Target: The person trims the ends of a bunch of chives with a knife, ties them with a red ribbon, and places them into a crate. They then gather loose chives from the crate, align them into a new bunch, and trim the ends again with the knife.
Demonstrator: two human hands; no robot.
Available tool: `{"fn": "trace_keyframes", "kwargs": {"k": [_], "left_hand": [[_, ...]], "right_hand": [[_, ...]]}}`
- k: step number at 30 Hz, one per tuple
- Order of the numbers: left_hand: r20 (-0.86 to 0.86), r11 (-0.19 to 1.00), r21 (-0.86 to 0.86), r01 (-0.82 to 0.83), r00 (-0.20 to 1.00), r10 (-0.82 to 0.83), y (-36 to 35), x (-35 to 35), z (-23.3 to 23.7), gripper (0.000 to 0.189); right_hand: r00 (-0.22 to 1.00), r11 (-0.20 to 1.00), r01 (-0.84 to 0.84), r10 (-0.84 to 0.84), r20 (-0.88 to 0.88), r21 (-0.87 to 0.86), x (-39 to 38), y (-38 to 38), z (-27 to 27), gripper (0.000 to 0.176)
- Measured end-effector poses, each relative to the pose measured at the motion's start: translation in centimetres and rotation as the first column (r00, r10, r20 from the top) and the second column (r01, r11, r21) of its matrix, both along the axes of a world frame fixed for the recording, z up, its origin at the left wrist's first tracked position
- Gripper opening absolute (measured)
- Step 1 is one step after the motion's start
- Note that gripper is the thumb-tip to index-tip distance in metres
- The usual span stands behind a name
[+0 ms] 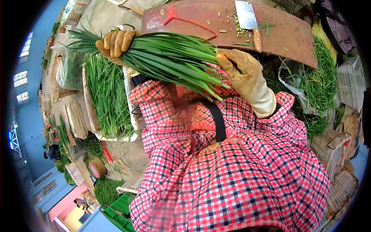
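A long bunch of garlic chives [170, 50] lies sideways above my lap, leaf tips to the left and pale stem ends to the right. My left hand [118, 44], in a tan-stained rubber glove, is wrapped round the leafy part. At the stem ends, my right hand [243, 73], gloved the same way, has its thumb and fingers closed on some stems. Several lower stems fan out loose below it. Beyond the bunch, a cleaver [247, 21] with a wooden handle rests on a reddish-brown board [286, 38] among cut stem bits.
A red strap-like loop [189, 22] lies on the board. To the left stands a white crate [130, 96] of chives, with a roll of twine [97, 168] and a green crate [118, 207] lower down. Loose greens [320, 77] are heaped right, by a grey plastic crate [349, 79].
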State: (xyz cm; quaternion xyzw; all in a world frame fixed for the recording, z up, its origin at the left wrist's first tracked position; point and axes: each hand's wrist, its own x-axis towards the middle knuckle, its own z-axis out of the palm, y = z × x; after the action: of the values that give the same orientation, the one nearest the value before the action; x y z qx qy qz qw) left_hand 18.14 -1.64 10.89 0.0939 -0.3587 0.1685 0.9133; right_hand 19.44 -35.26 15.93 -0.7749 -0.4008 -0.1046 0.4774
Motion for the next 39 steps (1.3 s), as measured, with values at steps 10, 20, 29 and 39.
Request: {"fn": "trace_keyframes", "kwargs": {"k": [10,20,29,39], "left_hand": [[0.174,0.996,-0.03,0.081,0.982,-0.075,-0.1,0.0,0.7,0.038],[0.279,1.0,0.017,0.017,0.96,-0.021,-2.1,-0.8,3.7,0.034],[0.465,0.998,0.051,-0.022,0.885,-0.004,-2.2,-1.8,5.6,0.04],[0.406,0.986,-0.165,-0.027,0.909,0.093,-4.1,-3.2,6.6,0.033]], "right_hand": [[0.845,0.981,0.09,-0.168,-0.508,-0.175,-0.6,-6.8,2.1,0.029],[0.946,0.883,0.087,0.071,0.315,-0.462,-2.7,-1.7,-0.4,0.015],[0.962,0.96,0.09,-0.153,-0.228,-0.266,4.3,-6.9,0.0,0.024],[0.458,0.823,-0.46,0.541,-0.706,0.333,6.7,0.6,0.0,0.051]]}}
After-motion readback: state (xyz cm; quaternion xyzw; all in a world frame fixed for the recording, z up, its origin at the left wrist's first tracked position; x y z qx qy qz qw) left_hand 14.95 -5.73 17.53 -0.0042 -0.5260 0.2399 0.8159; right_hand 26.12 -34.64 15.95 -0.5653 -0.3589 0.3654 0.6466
